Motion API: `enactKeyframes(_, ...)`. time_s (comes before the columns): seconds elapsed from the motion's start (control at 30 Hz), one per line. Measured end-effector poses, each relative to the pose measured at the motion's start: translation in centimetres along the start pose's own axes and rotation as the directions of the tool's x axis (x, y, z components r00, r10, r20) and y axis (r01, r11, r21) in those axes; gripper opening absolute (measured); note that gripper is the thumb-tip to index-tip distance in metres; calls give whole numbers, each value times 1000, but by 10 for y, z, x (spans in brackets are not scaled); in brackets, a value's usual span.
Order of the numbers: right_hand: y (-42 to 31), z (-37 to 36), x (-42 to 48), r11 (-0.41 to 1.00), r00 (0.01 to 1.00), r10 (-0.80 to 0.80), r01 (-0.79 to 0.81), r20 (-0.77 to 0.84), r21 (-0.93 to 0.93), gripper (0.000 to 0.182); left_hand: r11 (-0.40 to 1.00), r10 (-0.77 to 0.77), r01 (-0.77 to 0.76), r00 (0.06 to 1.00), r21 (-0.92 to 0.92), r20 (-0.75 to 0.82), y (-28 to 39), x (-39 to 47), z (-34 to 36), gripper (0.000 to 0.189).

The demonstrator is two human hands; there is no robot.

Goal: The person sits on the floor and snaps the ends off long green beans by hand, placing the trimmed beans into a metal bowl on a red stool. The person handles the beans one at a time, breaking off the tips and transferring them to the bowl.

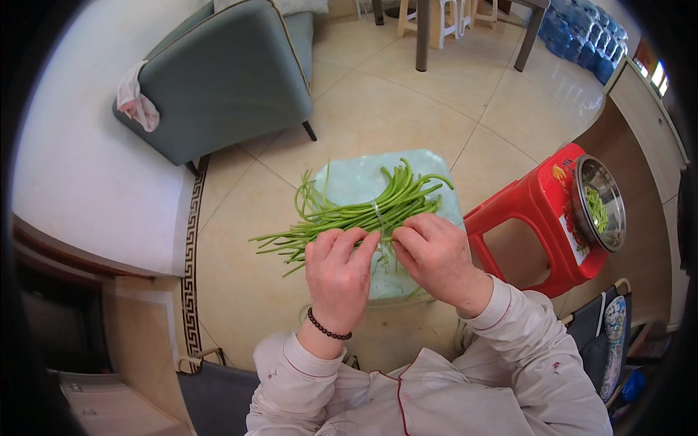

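Note:
A bundle of long green stems, apparently garlic scapes (349, 213), lies across a pale blue-green stool top (354, 177), with a clear band around its middle. At the near side of the bundle, my left hand (341, 267) and my right hand (436, 259) are close together, fingertips pinched on a short piece of green stem (386, 238) between them. Its ends are hidden by the fingers. Thin green scraps (384, 256) lie on the stool top below the hands.
To the right, a steel bowl (616, 218) holding short green pieces (596, 210) stands on a red plastic stool (537, 201). A grey-green armchair (229, 82) is at the upper left. Table legs (423, 38) and large blue water bottles (578, 32) stand farther off.

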State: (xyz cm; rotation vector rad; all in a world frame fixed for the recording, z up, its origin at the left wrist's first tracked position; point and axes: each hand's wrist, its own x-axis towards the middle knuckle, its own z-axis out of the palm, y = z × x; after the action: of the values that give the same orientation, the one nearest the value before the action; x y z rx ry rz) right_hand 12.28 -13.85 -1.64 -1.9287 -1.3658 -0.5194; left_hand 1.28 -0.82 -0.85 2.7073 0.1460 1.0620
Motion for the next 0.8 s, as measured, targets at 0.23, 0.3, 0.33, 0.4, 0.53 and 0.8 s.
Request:
enactKeyframes(0.23, -3, 1, -2, 978, 992, 126, -123, -7, 169, 16, 980, -117, 110, 993, -163, -33, 7, -1, 3, 19)
enactKeyframes(0.3, -6, 1, -4, 943, 977, 213, -208, 9, 258, 15, 947, -180, 164, 983, -275, -35, 9, -3, 4, 19)
enactKeyframes(0.33, -9, 1, -4, 913, 963, 267, -262, 27, 312, 14, 931, -207, 185, 978, -315, -37, 12, -3, 4, 19)
enactKeyframes(0.4, -13, -1, -3, 835, 926, 370, -365, 71, 412, 13, 888, -254, 219, 966, -404, -35, 14, -5, 6, 18)
enactKeyframes(0.53, -16, 1, -4, 757, 910, 409, -379, 66, 533, 11, 777, -350, 294, 937, -556, 6, 14, -10, 11, 16)
enactKeyframes(0.8, -5, -6, 1, 84, 702, 448, -649, 554, 756, 9, 503, -487, 490, 841, -712, 235, 12, -7, 3, 17)
